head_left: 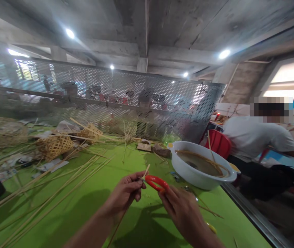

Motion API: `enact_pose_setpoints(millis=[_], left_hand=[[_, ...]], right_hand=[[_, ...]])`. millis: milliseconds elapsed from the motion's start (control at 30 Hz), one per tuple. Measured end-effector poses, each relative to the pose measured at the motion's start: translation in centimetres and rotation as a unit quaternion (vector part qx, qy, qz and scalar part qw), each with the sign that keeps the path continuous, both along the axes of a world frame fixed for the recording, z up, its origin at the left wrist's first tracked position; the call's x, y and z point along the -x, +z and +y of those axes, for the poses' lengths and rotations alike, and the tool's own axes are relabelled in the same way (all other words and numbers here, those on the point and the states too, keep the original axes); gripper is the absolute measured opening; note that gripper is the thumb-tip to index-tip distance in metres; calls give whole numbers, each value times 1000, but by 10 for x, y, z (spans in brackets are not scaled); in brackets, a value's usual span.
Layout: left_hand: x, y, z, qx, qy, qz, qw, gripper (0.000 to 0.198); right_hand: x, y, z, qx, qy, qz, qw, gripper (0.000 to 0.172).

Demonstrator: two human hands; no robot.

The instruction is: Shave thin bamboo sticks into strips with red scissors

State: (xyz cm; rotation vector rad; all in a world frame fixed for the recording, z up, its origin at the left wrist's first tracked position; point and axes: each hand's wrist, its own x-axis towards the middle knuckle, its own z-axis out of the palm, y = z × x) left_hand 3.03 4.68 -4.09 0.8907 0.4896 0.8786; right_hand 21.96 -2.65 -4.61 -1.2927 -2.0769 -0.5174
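My left hand (126, 194) is closed in a pinch on a thin bamboo strip (146, 171) whose tip sticks up past my fingers; the rest of the strip runs down under my wrist. My right hand (181, 208) grips red-handled scissors (156, 182), whose blades meet the strip close to my left fingertips. Both hands hover over a green table (97, 193).
A white basin (201, 165) of brownish water with soaking strips stands to the right. Long bamboo strips (59, 186) lie across the left side, with woven baskets (54, 146) behind. A perforated metal screen (136, 106) backs the table. A person in a white shirt (258, 137) sits at right.
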Motion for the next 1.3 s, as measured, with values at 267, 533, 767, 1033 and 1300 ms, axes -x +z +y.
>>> enact_pose_setpoints(millis=[267,533,767,1033,1300], left_hand=[[2,-6,0,3,12,-5,1000,35],[1,-3,-1,3,-4,13,1000,34],[2,-4,0,-9,-5,-5,1000,36],[10,4,0,-27,34,23,999,16],[41,11,46,-35,262,3,964,27]], right_hand=[[-5,3,0,-33,-17,36,999,20],[-4,3,1,-40,-37,-8,998,24],[-3,2,1,-22,-16,-13,1000,25],[-24,1,8,41,-65,267,961,25],[4,-1,2,397,76,624,669,37]])
